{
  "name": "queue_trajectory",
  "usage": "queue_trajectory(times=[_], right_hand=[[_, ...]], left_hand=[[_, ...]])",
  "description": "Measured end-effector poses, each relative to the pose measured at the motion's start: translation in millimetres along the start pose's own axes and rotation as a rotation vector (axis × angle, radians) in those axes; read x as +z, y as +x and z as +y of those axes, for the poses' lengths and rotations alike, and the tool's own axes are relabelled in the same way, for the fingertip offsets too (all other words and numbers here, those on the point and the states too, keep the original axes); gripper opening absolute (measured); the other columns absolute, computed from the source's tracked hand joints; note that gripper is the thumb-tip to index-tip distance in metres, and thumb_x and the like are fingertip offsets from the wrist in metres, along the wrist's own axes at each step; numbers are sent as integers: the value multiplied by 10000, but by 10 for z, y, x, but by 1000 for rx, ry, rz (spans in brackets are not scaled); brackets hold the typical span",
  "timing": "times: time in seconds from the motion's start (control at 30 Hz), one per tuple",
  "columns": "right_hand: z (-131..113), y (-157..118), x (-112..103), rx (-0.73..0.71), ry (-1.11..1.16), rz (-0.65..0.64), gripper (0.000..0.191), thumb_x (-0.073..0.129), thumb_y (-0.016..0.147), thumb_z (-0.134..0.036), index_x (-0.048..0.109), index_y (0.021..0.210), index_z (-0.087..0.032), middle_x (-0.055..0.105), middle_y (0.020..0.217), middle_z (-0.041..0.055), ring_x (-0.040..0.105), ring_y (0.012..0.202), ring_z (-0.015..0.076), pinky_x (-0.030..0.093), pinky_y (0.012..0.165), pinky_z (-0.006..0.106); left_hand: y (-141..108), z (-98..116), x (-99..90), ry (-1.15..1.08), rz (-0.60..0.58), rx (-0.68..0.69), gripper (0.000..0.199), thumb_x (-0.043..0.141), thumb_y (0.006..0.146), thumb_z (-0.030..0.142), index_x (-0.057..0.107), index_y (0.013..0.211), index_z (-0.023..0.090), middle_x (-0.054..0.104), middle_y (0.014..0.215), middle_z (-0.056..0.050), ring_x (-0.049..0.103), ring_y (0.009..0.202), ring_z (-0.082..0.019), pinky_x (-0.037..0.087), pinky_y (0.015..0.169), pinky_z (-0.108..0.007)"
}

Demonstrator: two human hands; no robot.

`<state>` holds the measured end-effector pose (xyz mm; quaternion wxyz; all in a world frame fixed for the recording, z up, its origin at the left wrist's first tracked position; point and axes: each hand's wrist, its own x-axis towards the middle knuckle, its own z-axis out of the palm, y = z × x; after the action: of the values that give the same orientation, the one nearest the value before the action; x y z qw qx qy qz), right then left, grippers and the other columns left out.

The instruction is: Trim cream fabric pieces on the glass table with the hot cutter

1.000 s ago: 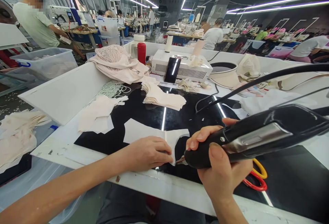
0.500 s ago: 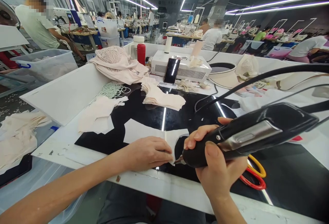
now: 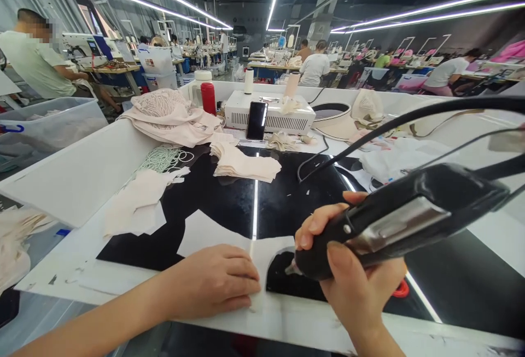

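My left hand [image 3: 219, 278] lies flat, fingers stretched out, on a white curved fabric piece [image 3: 211, 231] near the table's front edge. Part of the piece is hidden under the palm. In my right hand [image 3: 348, 269] is a black corded handheld tool [image 3: 394, 223] with a silver trigger plate, gripped with the thumb along its side. Its narrow metal tip [image 3: 292, 268] points left over the glossy black board [image 3: 229, 193], just right of the fabric and apart from it. A red loop handle [image 3: 401, 290] partly shows behind my right wrist.
Beige cut pieces lie in a stack [image 3: 246, 164] and a loose pile [image 3: 133, 201]. Behind them stand a phone [image 3: 257, 120], a white vented box [image 3: 235, 110] and a red bottle [image 3: 208, 98]. The tool's thick cable [image 3: 381, 122] arches across the right. Other people sit farther back.
My left hand and the white piece have shifted left and toward the front edge. The tool's tip, earlier at the piece by my fingertips, is now away from it. The camera has tilted up.
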<state>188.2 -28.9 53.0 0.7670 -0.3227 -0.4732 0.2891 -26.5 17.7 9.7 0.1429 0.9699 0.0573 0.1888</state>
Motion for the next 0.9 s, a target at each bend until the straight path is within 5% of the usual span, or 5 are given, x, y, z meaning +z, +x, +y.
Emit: queue_trajectory(times=[0.17,0.5,0.9], right_hand=[[113,320,-193,-47,-68,164,390,810,867,-311,607,1199,-283,673,797,-49,632,567,134,569,542,304],[248,331,-264,-57,-68,110,312,809,862,-287,577,1070,-274,697,797,-60,635,568,115,566,547,274],[211,372,-232,-59,-142,94,291,770,828,-216,544,1005,-266,684,776,-69,637,551,114,567,541,264]], left_hand=[[71,65,-50,65,1,-12,148,557,1088,192,685,1154,154,751,1083,-45,695,1035,-172,544,1011,-299],[535,-141,250,209,122,-37,104,585,1046,122,677,1018,162,682,912,-16,630,802,-177,539,729,-330],[775,-96,434,408,32,-159,156,690,960,85,631,866,194,642,819,14,591,700,-190,406,605,-342]])
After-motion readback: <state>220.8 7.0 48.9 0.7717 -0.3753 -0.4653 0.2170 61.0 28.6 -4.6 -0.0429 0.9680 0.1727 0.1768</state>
